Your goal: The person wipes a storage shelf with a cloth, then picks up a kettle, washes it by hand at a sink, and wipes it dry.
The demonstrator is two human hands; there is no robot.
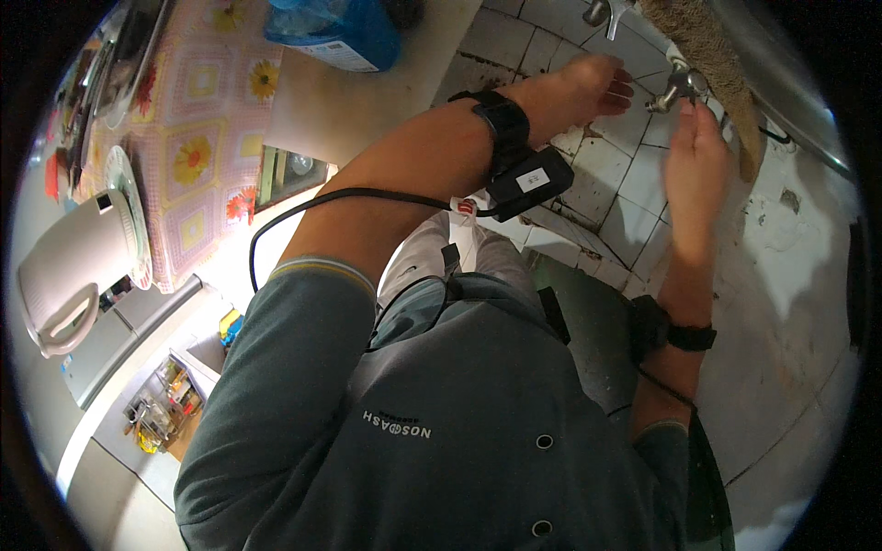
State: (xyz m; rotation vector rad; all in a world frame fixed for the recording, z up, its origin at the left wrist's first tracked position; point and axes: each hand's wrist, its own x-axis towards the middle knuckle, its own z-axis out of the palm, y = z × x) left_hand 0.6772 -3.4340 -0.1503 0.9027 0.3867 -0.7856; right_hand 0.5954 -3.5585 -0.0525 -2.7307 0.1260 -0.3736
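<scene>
My left hand (pixel 598 91) is near the white wall tiles at the upper right, with its fingers loosely bent and slightly apart. I see nothing in it. My right hand (pixel 696 162), slightly blurred, has its thumb and fingertips together on the lower part of a metal tap (pixel 681 84). Another metal tap (pixel 606 12) shows at the top edge, above my left hand. A brown cloth (pixel 713 48) hangs beside the taps, over the rim of a metal basin (pixel 785 76). Black straps circle both forearms; the left one carries a black box (pixel 529 184) with a cable.
A blue plastic bottle (pixel 334 34) stands on a pale worktop (pixel 344 103) at the upper left. Beyond lie a flowered tablecloth (pixel 207 124), a white electric kettle (pixel 76 268) and a patterned plate (pixel 127 206). The tiles (pixel 606 169) below the taps are stained.
</scene>
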